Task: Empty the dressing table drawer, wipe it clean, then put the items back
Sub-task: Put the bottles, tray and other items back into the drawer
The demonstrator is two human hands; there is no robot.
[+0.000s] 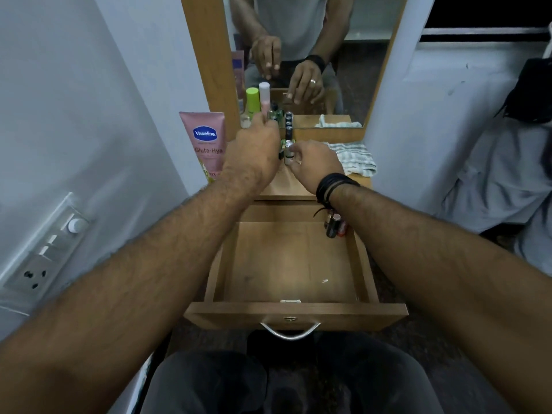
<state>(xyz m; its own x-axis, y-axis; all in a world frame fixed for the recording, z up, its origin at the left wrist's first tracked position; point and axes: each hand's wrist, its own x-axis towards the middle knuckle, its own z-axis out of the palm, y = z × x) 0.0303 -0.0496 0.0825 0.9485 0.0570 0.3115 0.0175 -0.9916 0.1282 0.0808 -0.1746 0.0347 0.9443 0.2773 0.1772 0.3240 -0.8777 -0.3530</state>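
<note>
**Mia:** What is on the far left?

**Sam:** A pink tube [207,141] leans on the wall. It says "Vaseline" and "Gluta-Hya". The smaller words are too blurry to read.

**Mia:** And next to it?

**Sam:** The left hand [254,150] is up on the table top [286,183]. Its fingers are curled in among the little bottles. I cannot tell if it holds 1 of them. Behind it stand a bottle with a green cap [252,98] and a bottle with a white cap [264,94].

**Mia:** What does the right hand do?

**Sam:** The right hand [316,162] pinches a small bottle [288,152] with its finger and thumb. The bottle stands straight up, between the 2 hands. The right hand is the 1 touching it.

**Mia:** What lies past that hand?

**Sam:** A striped cloth [355,158], just beside the right hand.

**Mia:** Where is the drawer?

**Sam:** The drawer [294,310] is pulled out, below the hands and closer to the person. It looks almost empty. A few small tubes [334,225] lie in its back right corner, under the right wrist. I think they come out next. They lie pointing front to back, and the right hand is nearer. It must come down and back toward the person to reach them.
</note>
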